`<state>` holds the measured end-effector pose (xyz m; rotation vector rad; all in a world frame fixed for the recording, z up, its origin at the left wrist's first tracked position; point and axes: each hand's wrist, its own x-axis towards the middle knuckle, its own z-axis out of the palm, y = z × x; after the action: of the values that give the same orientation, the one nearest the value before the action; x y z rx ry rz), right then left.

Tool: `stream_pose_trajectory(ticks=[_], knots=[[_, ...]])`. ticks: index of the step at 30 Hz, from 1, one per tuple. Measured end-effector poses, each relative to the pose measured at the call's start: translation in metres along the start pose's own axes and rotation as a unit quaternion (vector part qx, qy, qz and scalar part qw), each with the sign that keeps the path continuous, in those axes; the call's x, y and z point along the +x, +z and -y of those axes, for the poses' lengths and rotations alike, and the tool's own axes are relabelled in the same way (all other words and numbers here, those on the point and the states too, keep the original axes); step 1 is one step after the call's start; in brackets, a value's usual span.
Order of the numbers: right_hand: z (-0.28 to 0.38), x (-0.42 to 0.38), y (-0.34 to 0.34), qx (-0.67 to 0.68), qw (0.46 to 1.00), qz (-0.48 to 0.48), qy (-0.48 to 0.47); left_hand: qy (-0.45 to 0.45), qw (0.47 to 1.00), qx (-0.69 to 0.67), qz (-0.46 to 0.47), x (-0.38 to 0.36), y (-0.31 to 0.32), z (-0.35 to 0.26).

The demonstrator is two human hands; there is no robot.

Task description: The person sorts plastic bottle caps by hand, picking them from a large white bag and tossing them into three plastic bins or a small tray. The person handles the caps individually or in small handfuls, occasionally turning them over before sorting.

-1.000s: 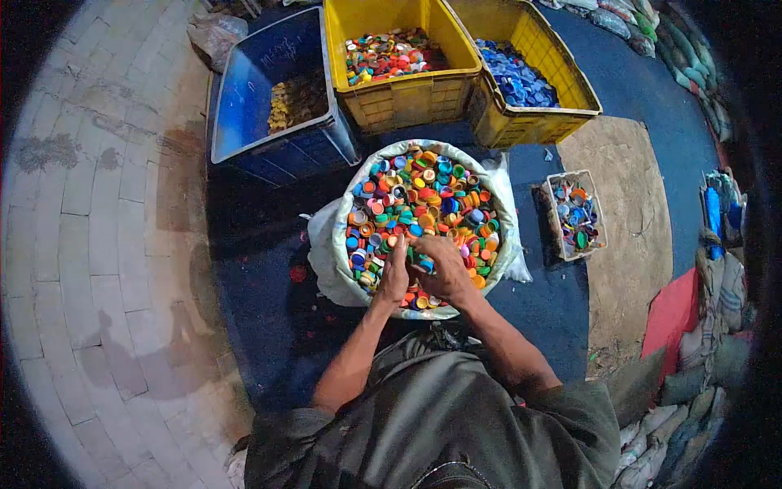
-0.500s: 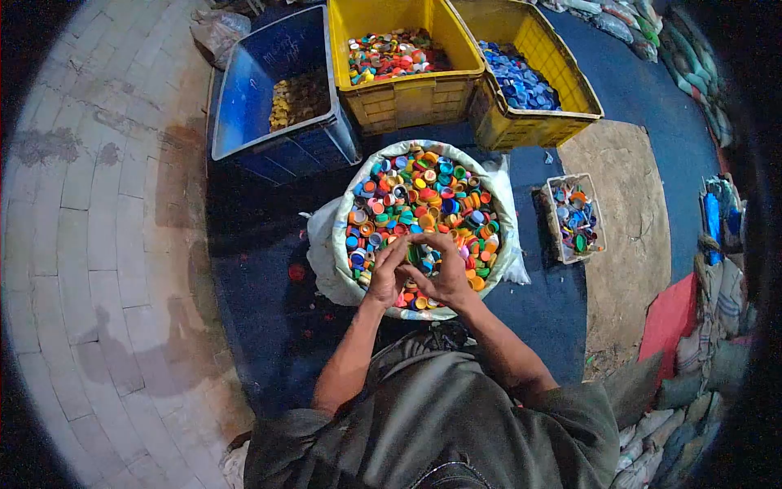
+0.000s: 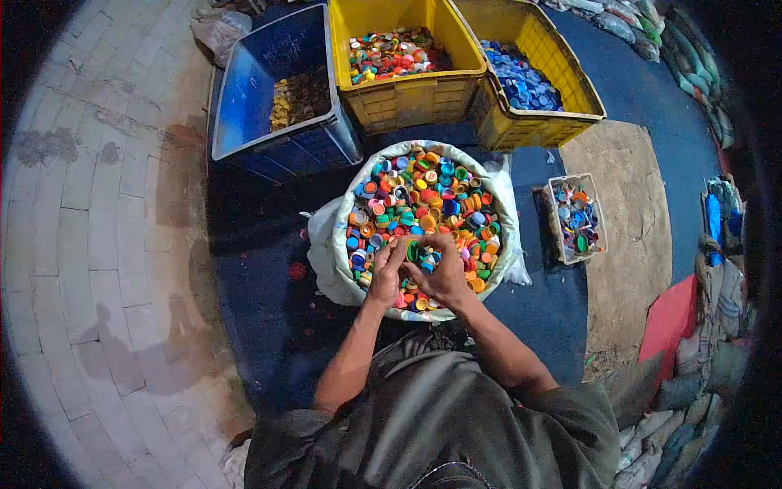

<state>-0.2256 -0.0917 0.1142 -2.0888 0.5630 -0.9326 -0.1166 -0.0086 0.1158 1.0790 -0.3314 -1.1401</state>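
Colorful caps [image 3: 428, 222] beneath the curled fingers [image 3: 437, 242]

The left hand [image 3: 387, 275] and the right hand [image 3: 446, 279] cover some of the plastic caps [image 3: 428, 200] under them, and I cannot tell whether a small cap is held between the fingers. The top edge cuts off the far end of the middle yellow bin [image 3: 415, 102], and the bottom edge cuts the dark shirt [image 3: 432, 407]. Inside the white basket [image 3: 601, 204], the small mixed pieces are too tiny to name each one. The stacked sacks [image 3: 688, 69] at the right side become lost in the dark border.
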Motion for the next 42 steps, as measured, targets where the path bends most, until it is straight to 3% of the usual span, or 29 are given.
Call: stream_pose_trajectory(ticks=[4,5,7,8,19,29,34,35,39,42], knots=[[-0.007,-0.009,0.01,0.084,0.996,-0.004,0.041,0.039,0.997,0.069,0.002,0.008,-0.008,0.015],[-0.007,-0.008,0.011,0.069,0.997,-0.023,0.01,0.055,0.995,0.085,0.004,0.01,-0.013,0.02],[-0.002,-0.001,0.008,0.037,0.996,-0.061,-0.053,-0.007,0.999,0.038,0.018,0.0,0.002,-0.004],[-0.002,0.0,0.008,0.03,0.996,-0.059,-0.053,-0.037,0.999,0.014,0.025,-0.003,0.007,-0.013],[-0.003,0.008,-0.003,-0.013,0.998,0.005,-0.063,-0.007,0.992,0.125,-0.025,0.003,-0.005,0.008],[-0.022,0.003,0.004,0.052,0.997,0.011,-0.051,0.021,0.965,0.261,-0.034,0.002,0.003,0.002],[-0.03,-0.02,0.017,0.033,0.997,0.004,-0.074,-0.032,0.984,0.172,-0.043,-0.004,0.021,-0.016],[-0.032,-0.024,0.021,0.06,0.998,-0.003,-0.026,-0.041,0.983,0.172,-0.054,-0.002,0.022,-0.018],[0.004,0.009,-0.002,0.051,0.992,-0.085,-0.072,-0.027,0.99,0.126,-0.066,0.002,0.016,-0.01],[0.007,0.015,-0.011,0.033,0.995,-0.038,-0.088,0.004,0.985,0.147,-0.092,0.003,0.016,-0.002]])
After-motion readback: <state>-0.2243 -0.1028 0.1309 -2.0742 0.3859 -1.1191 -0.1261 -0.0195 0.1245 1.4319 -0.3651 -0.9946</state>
